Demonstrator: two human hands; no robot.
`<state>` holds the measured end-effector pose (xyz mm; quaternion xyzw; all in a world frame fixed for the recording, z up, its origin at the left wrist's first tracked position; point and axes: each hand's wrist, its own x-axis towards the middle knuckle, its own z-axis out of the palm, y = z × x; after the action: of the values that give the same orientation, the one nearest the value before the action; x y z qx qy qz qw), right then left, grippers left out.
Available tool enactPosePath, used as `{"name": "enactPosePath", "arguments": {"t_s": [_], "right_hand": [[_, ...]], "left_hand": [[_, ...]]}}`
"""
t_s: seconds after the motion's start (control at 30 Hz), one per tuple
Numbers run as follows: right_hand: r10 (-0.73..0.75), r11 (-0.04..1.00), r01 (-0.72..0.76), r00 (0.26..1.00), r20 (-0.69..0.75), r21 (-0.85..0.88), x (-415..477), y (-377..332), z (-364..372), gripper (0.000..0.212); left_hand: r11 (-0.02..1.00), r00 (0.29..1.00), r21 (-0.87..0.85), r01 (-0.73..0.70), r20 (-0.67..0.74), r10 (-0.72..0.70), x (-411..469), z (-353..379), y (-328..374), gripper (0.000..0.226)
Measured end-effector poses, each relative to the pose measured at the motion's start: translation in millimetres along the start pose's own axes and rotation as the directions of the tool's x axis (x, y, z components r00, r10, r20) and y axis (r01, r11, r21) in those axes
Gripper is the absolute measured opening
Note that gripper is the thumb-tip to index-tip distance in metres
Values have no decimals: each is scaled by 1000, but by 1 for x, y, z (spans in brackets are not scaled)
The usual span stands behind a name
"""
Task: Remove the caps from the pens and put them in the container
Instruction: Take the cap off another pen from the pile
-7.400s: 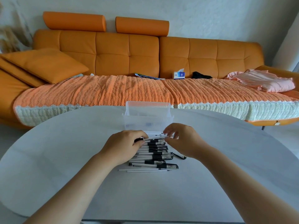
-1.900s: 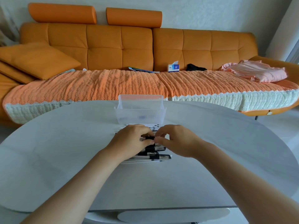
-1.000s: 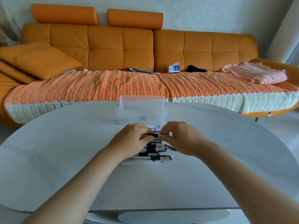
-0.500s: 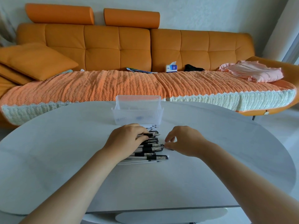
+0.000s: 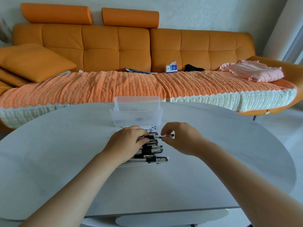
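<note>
The left hand (image 5: 128,143) lies curled over a pile of pens (image 5: 151,152), its thumb and fingers gripping the topmost pen (image 5: 151,137) by the black grip section. The right hand (image 5: 182,138) sits just to the right of it, nearly touching, thumb and forefinger pinching a clear cap (image 5: 168,136) with a black end. The cap lies in line with the pen's point; whether it is fully off cannot be told. Under and on the near side of the left hand, the other pens lie stacked crosswise, most with clear caps on and pointing toward the right hand.

Just beyond both hands stands the clear plastic container (image 5: 136,116), upright, with a few white pens (image 5: 148,127) lying along its near wall. Everything rests on a white oval table (image 5: 57,145) that spreads well out to either side of the forearms.

Past the table, beyond the container, runs an orange sofa (image 5: 114,46) covered with an orange-and-white throw (image 5: 114,86). A tissue box (image 5: 171,68) sits on it far beyond the right hand, folded pink cloth (image 5: 255,72) farther right, and an orange cushion (image 5: 32,61) far left.
</note>
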<state>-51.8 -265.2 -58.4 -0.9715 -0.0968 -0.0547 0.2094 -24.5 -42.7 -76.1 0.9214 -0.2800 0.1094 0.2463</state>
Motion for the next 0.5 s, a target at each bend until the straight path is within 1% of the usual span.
{"name": "enactPosePath", "arguments": {"t_s": [0.13,0.3,0.4,0.5], "right_hand": [[-25,997,27,999,-22,68,3,-5,5,10],[-71,994,73,997,-26,79,4,-13,13,13],[-35,996,39,998,-44,84,6,-16,14,22],[-2,999,3,999,-34,32,6,-20,13,22]], "left_hand": [[1000,1000,-15,1,1,-1,-1,-2,-1,16],[996,999,-90,-2,37,5,-2,-4,-1,15],[992,999,-126,1,49,6,-2,-7,-2,18],[993,999,-117,-8,45,13,-2,-10,-5,19]]}}
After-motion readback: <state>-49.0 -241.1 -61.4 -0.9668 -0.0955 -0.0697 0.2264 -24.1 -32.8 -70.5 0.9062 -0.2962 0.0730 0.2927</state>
